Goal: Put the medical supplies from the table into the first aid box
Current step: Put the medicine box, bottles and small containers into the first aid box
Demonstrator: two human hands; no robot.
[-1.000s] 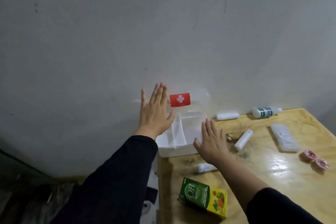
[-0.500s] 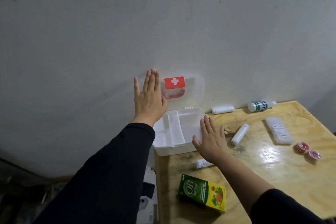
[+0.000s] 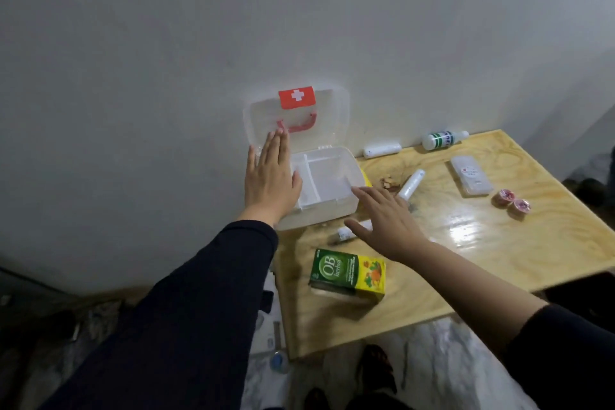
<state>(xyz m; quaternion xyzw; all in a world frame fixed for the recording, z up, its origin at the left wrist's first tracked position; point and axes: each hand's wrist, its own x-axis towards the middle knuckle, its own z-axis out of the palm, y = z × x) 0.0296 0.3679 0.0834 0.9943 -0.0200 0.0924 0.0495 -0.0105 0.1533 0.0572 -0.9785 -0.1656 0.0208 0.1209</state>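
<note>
Lid (image 3: 327, 116) of the box (image 3: 319, 188) now stands upright against the wall (image 3: 166, 60), fully clear of the left hand (image 3: 270, 178), which half a second ago was beside it and has since dropped to the box's left edge with its fingers flat and released, grasping nothing. The right hand (image 3: 387, 221) has slid back from the box's front corner and hovers above the counter (image 3: 499, 243), fingers spread and empty too. So the box is open, its divided tray bare, and loading can begin — nothing is in yet, by my judgement. Supplies lie scattered: a green carton (image 3: 347, 275) nearest, a small vial (image 3: 346, 234) partly under the right hand, a white tube (image 3: 412, 184), a second tube (image 3: 381, 149) and a bottle (image 3: 444, 139) by the wall, a flat case (image 3: 471, 175), two pink tubs (image 3: 512, 201). The counter is pale glossy wood — a glare patch and some brown crumbs mark it. The room is dim, the floor cluttered.
</note>
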